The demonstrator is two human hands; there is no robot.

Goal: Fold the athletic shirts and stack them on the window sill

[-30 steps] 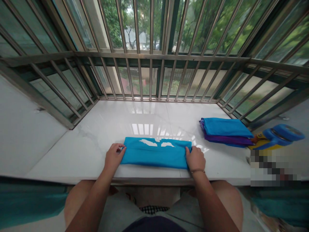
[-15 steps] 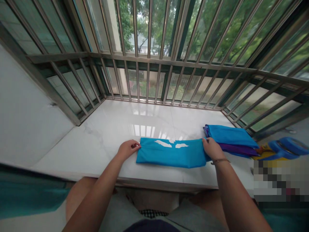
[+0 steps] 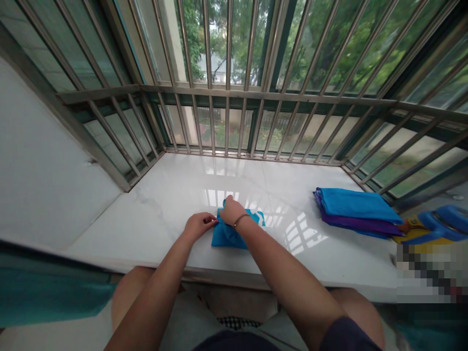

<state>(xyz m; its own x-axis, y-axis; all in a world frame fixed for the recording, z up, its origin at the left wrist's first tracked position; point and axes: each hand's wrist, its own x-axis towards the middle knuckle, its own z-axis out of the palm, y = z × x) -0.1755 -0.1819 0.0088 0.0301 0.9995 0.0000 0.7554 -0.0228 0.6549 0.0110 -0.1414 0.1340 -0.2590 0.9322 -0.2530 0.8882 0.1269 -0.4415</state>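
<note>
A bright blue cloth with white print (image 3: 228, 236) lies folded in half on the white marble sill (image 3: 164, 204). My right hand (image 3: 230, 210) has crossed over to the left and pinches the cloth's right end down onto its left end. My left hand (image 3: 199, 225) grips the cloth's left edge, fingers closed on it. Both hands sit side by side near the sill's front edge.
A stack of folded blue and purple cloths (image 3: 356, 212) rests at the right of the sill. A blue and yellow object (image 3: 437, 222) lies beyond it. Metal window bars (image 3: 226, 97) close off the back and both sides.
My right hand carried the cloth's right end leftward over to the left end, folding the long strip in half. My left hand stayed on the left edge.
</note>
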